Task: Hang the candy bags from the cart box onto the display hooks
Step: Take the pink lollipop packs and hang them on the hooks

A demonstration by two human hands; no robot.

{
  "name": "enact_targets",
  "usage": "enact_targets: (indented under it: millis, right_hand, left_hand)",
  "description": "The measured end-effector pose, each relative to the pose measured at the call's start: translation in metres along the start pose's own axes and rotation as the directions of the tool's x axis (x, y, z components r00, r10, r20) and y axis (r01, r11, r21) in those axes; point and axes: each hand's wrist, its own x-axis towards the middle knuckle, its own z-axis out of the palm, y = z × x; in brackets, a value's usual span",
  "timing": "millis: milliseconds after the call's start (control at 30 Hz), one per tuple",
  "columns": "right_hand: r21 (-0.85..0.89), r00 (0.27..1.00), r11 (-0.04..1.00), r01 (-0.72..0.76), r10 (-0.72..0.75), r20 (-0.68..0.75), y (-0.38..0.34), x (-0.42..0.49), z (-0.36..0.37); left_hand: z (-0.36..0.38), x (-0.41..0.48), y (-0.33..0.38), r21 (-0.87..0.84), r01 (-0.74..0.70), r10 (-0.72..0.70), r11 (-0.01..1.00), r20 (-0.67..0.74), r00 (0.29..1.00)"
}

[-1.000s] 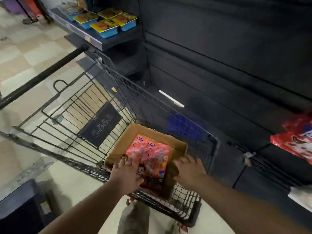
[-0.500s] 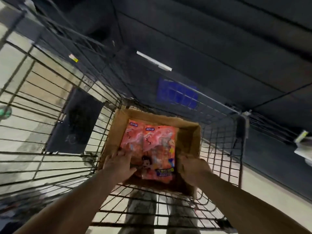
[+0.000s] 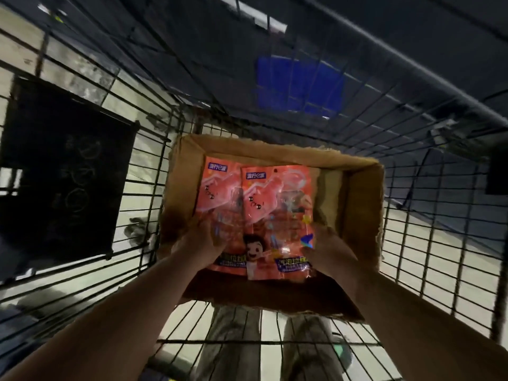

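Candy bags [image 3: 275, 204], two counted, orange and overlapping side by side, lie flat in the one open cardboard box [image 3: 362, 207] on the floor of the one wire cart [image 3: 412, 237]. The left hand [image 3: 198, 246] curls over the left bag's near end. The right hand [image 3: 330, 251] pinches the right bag's near right corner, thumb on top.

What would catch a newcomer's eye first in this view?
The bright orange-red candy bags in the cardboard box stand out first, at the centre of the dim wire cart. Next, the left hand and right hand grip their near end from either side. A black sign hangs on the cart's left wall.
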Motion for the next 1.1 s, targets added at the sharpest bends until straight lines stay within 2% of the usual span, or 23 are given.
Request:
enact_targets:
  millis: [167,333,500,600,667,767,900,1033,1100]
  right_hand:
    - [0.286,0.994,0.953,-0.099,0.108,-0.015,-0.001,0.026,0.018]
    - [0.449,0.971,0.885,-0.127,0.204,-0.128,0.004,0.044,0.027]
    - [0.509,0.970,0.847,-0.151,0.227,-0.091,0.023,0.044,0.029]
    - [0.535,0.958,0.831,-0.156,0.260,-0.124,0.038,0.037,0.026]
    - [0.599,0.954,0.790,-0.131,0.265,-0.139,0.042,0.033,0.024]
    - [0.656,0.965,0.748,-0.099,0.233,-0.119,0.037,0.029,0.025]
    - [0.632,0.970,0.771,-0.072,0.201,-0.135,0.032,0.025,0.029]
    - [0.646,0.977,0.763,-0.032,0.161,-0.141,0.030,0.012,0.029]
    - [0.676,0.982,0.737,-0.010,0.136,-0.134,0.027,0.002,0.027]
  left_hand:
    - [0.008,0.021,0.009,-0.301,0.102,-0.116,0.948,-0.028,0.993]
    - [0.015,0.036,0.013,-0.402,0.172,-0.187,0.899,0.003,0.982]
    - [0.014,0.044,0.019,-0.445,0.230,-0.255,0.865,0.004,0.967]
    - [0.015,0.045,0.015,-0.553,0.278,-0.282,0.786,0.079,0.956]
    - [0.017,0.044,0.016,-0.560,0.310,-0.288,0.768,0.130,0.949]
    - [0.023,0.041,0.017,-0.606,0.304,-0.271,0.735,0.148,0.951]
    - [0.026,0.038,0.012,-0.667,0.264,-0.230,0.697,0.141,0.963]
    - [0.025,0.026,0.008,-0.645,0.293,-0.189,0.706,0.227,0.955]
    - [0.024,0.014,0.007,-0.668,0.262,-0.153,0.697,0.218,0.964]
